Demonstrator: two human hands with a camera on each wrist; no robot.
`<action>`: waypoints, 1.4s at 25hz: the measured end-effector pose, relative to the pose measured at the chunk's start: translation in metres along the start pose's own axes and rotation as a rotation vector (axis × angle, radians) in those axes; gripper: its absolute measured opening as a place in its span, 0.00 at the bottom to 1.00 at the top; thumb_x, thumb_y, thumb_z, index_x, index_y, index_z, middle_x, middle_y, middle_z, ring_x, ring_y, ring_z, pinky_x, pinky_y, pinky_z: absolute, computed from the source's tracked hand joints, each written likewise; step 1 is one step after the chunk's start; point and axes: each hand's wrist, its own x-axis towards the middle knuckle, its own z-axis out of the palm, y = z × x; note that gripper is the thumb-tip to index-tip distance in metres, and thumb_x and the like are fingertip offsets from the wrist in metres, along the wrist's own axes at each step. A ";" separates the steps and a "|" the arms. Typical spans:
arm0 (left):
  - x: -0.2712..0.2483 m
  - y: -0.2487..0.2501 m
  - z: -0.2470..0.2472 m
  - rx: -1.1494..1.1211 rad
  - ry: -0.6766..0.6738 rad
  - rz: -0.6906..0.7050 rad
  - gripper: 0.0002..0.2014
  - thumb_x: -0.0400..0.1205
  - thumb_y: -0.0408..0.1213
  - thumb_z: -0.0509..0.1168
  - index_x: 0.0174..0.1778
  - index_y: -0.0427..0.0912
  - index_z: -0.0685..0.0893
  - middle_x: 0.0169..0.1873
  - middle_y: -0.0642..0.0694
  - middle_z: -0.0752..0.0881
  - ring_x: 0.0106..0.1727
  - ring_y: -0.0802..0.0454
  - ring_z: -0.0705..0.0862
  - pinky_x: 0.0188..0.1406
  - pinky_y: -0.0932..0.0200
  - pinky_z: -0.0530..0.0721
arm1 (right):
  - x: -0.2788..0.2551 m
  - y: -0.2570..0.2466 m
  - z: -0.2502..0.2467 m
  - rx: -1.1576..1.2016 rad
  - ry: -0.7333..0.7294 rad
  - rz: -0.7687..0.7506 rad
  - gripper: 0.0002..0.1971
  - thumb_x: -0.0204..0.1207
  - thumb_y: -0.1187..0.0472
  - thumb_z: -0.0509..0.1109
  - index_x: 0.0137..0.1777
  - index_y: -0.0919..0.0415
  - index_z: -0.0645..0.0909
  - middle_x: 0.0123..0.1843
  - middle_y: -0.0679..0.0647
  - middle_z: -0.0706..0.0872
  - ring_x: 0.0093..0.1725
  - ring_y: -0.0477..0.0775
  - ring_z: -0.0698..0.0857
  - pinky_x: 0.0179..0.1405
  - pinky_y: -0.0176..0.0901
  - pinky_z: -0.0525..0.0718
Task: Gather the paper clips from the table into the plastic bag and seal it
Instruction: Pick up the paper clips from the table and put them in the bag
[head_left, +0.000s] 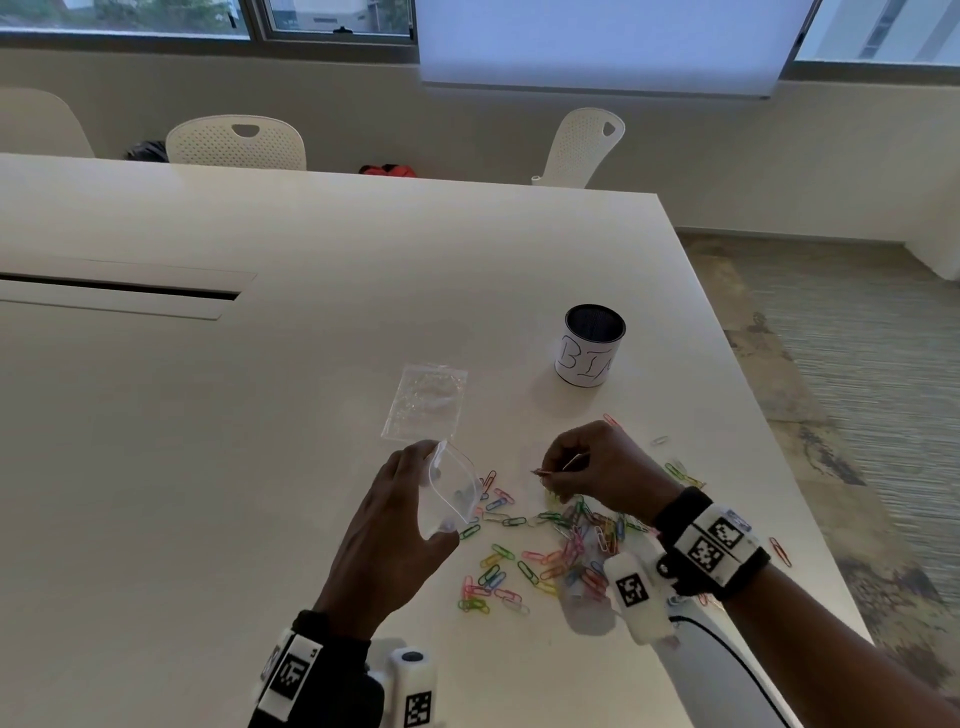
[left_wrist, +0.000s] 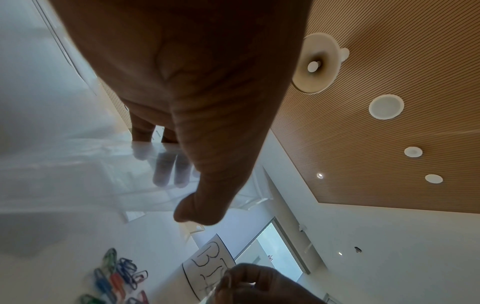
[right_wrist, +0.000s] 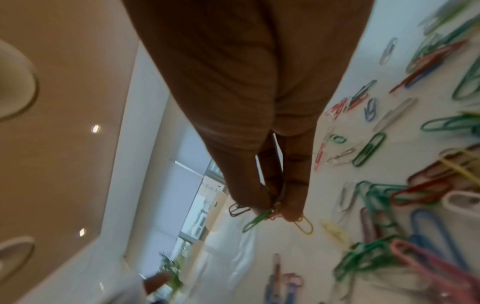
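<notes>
My left hand (head_left: 395, 525) holds a small clear zip bag (head_left: 451, 493) just above the table, thumb on one side and fingers behind it; the left wrist view shows the fingers through the bag (left_wrist: 145, 174). Its mouth faces right. My right hand (head_left: 587, 467) hovers right of the bag and pinches a few paper clips (head_left: 545, 472) at the fingertips; the right wrist view shows green, pink and yellow paper clips (right_wrist: 275, 216) in the pinch. Several coloured clips (head_left: 561, 551) lie scattered on the white table (head_left: 260, 415) under and between both hands.
A second clear bag (head_left: 426, 402) lies flat beyond the hands. A black cup with a white label (head_left: 589, 345) stands at the back right. Stray clips (head_left: 779, 551) lie near the table's right edge. White chairs (head_left: 236, 143) stand behind the table.
</notes>
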 end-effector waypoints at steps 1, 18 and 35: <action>0.000 0.000 0.001 0.001 -0.002 0.002 0.39 0.75 0.43 0.80 0.79 0.56 0.67 0.62 0.61 0.76 0.63 0.60 0.78 0.58 0.65 0.78 | -0.004 -0.005 -0.003 0.118 -0.001 0.022 0.03 0.75 0.66 0.82 0.46 0.64 0.91 0.41 0.59 0.95 0.39 0.53 0.94 0.45 0.44 0.94; 0.006 0.000 0.008 0.003 -0.010 0.009 0.41 0.74 0.42 0.80 0.80 0.56 0.66 0.66 0.60 0.77 0.63 0.60 0.79 0.59 0.64 0.83 | -0.031 -0.097 0.031 0.077 0.114 -0.262 0.08 0.75 0.66 0.82 0.54 0.59 0.93 0.46 0.49 0.96 0.44 0.38 0.94 0.52 0.36 0.93; -0.008 -0.013 -0.011 -0.043 0.084 -0.062 0.37 0.75 0.38 0.79 0.77 0.55 0.69 0.57 0.60 0.77 0.59 0.60 0.80 0.53 0.49 0.92 | 0.022 -0.040 0.068 -0.464 -0.217 -0.243 0.32 0.73 0.45 0.82 0.76 0.48 0.78 0.77 0.49 0.77 0.72 0.52 0.75 0.71 0.50 0.82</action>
